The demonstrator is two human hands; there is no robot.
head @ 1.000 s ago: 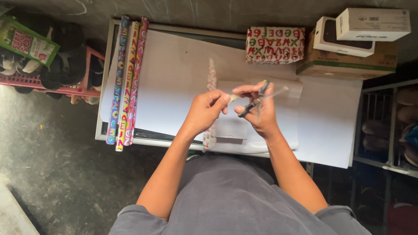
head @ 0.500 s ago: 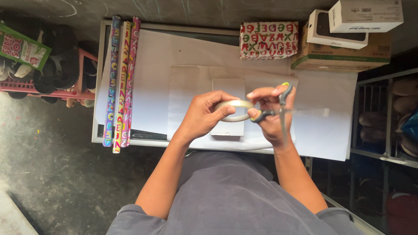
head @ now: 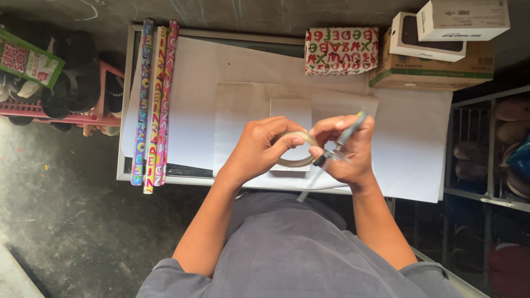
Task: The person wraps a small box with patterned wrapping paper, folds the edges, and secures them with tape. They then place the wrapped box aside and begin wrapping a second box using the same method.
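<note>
At nine o'clock from the hands, a pink rack stands on the floor with dark shoes in it. Next to it, three rolls of coloured wrapping paper lie side by side along the left edge of the table. White sheets cover the table top, and a small white box lies on them, just at twelve o'clock from the hands. A wrapped gift with coloured letters sits at one o'clock, and at two o'clock cardboard boxes are stacked.

The left hand is held above the table's near edge, with its fingers closed around a tape roll, the thumb on the upper rim. The right hand touches the roll from three o'clock; its fingers are pinched at the tape and also clamp scissors, whose blades point down toward seven o'clock. Both forearms come up from six o'clock, and nothing stands between the hands and the box.
</note>
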